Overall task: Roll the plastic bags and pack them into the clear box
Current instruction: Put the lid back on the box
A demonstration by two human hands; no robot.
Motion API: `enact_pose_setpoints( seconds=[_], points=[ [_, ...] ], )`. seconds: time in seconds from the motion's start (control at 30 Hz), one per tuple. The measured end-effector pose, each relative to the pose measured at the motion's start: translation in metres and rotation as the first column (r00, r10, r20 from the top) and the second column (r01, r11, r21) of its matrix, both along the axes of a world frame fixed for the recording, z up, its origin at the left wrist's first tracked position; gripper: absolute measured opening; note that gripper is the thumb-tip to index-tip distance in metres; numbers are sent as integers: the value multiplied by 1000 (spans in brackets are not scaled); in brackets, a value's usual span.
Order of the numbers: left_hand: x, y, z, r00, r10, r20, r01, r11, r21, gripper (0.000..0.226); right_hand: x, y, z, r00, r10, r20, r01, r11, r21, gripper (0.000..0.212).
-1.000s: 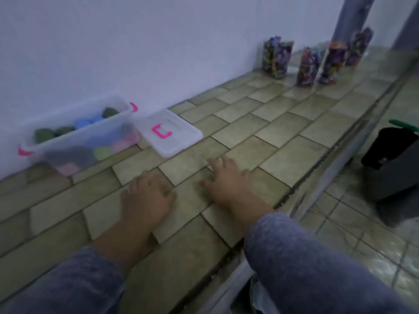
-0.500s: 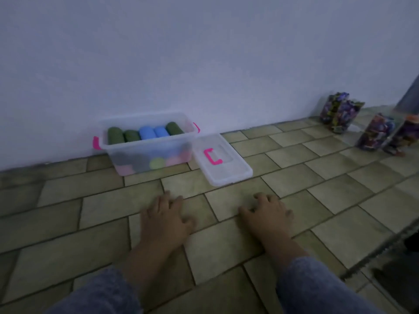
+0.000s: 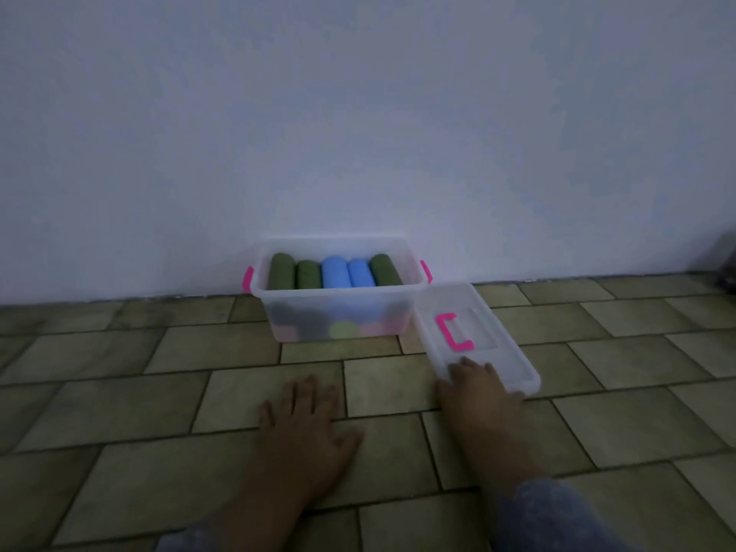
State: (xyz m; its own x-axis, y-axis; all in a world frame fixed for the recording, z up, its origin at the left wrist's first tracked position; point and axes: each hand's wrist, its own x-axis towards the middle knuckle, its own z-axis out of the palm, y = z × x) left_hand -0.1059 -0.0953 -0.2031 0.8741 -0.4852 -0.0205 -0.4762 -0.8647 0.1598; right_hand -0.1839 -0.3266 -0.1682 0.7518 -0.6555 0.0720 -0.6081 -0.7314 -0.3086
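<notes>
The clear box (image 3: 410, 290) with pink clips stands against the white wall. Green rolled bags (image 3: 282, 270) and blue rolled bags (image 3: 335, 272) lie side by side in its top layer; more coloured rolls show dimly through its front wall. The box's clear lid (image 3: 506, 354) with a pink handle lies flat on the tiles to the right of the box. My right hand (image 3: 476, 392) rests on the tiles with its fingertips on the lid's near edge. My left hand (image 3: 308, 424) lies flat on the tiles in front of the box, fingers spread, holding nothing.
The tiled counter (image 3: 119, 412) stretches left and right, and the white wall (image 3: 358, 133) closes it off behind the box. A dark, blurred object (image 3: 729, 264) sits at the far right edge by the wall.
The view has swung left, bringing the box to the centre. My right hand has moved forward onto the lid's near edge. My left hand has stayed flat on the tiles.
</notes>
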Motion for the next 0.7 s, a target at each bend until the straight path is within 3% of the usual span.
enact_pose_setpoints(
  seconds=[0.1, 0.2, 0.3, 0.37, 0.43, 0.5, 0.57, 0.7],
  points=[
    [0, 0, -3, 1000, 7, 7, -7, 1000, -14, 84, -8, -4, 3, 940, -156, 303, 116, 983, 144, 36],
    [2, 1, -5, 1000, 2, -14, -2, 1000, -16, 86, -14, -16, 25, 770, -325, 549, 244, 945, 218, 30],
    [4, 1, 4, 996, 2, -93, -6, 999, -47, 82, -14, -25, 56, 650, -295, 701, 224, 955, 194, 30],
    [8, 0, 20, 994, 29, -103, -50, 976, -210, 71, -10, -21, 75, 593, -175, 786, 129, 984, 121, 35],
    [17, -1, 43, 993, 116, -9, -100, 820, -564, 55, -4, -11, 92, 546, 3, 838, 23, 1000, -18, 27],
    [34, 0, 76, 970, 238, 41, -103, 563, -820, 44, 2, -3, 107, 533, 147, 833, -42, 988, -147, 20],
    [56, 1, 109, 951, 309, 10, -117, 389, -914, 43, 4, 2, 123, 545, 228, 807, -61, 971, -233, 17],
    [95, 5, 151, 952, 298, -69, -153, 270, -951, 40, 0, 13, 154, 504, 246, 828, -37, 964, -264, 13]
  ],
)
